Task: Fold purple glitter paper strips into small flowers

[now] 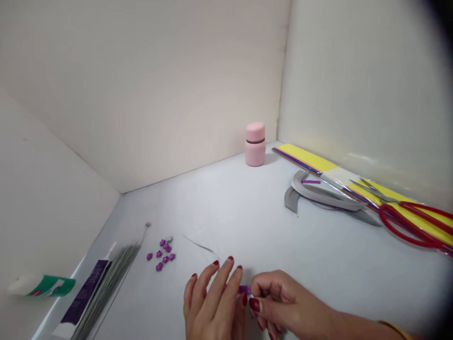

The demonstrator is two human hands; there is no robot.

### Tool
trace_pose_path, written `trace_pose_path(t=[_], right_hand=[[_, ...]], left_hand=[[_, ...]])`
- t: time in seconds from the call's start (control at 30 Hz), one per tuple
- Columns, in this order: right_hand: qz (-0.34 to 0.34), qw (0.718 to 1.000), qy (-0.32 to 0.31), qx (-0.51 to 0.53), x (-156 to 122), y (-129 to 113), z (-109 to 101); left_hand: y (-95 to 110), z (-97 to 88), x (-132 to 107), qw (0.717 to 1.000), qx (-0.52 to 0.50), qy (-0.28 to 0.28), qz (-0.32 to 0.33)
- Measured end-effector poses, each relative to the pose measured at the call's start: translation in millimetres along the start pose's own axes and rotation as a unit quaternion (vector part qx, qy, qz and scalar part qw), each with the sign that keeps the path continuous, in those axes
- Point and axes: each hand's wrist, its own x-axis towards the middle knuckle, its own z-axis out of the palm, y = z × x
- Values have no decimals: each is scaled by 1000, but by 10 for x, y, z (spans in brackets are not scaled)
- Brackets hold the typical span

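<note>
A narrow shiny purple paper strip [244, 289] lies between my two hands at the lower middle. My left hand [215, 302] has its fingers long and close together over the strip, with the thumb against it near the short end. My right hand [283, 300] pinches that end between thumb and index finger. From beyond my left fingertips the strip's thin tail [200, 244] stretches out to the upper left. Parts of the strip under the fingers are hidden. Left of my hands lie several small purple folded paper stars [165, 259] and a silver one [169, 239].
At left are a bundle of thin wires [111, 288], a purple-and-white tube [87, 295] and a green-and-white tube [53, 286]. A pink jar [255, 146] stands at the back. Grey paper strips [323, 196], packaged coloured paper [311, 158] and red-handled scissors [410, 226] lie right.
</note>
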Motion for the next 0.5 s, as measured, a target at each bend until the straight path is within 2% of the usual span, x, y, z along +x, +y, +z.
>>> trace_pose_path(t=[0.07, 0.13, 0.27, 0.37, 0.5], right_hand=[[-14, 1000, -5, -17, 0, 8, -8], [-24, 999, 1, -35, 1, 15, -16], [-42, 996, 19, -74, 11, 43, -33], [-59, 993, 28, -98, 17, 77, -53], [-77, 988, 31, -131, 3, 92, -73]], left_hand=[[-43, -27, 24, 997, 70, -33, 27], [-79, -59, 35, 993, 96, -63, 20], [-122, -49, -2, 993, 16, -108, -41], [-99, 20, -72, 980, -56, -125, -142], [-9, 38, -113, 921, -102, -203, -317]])
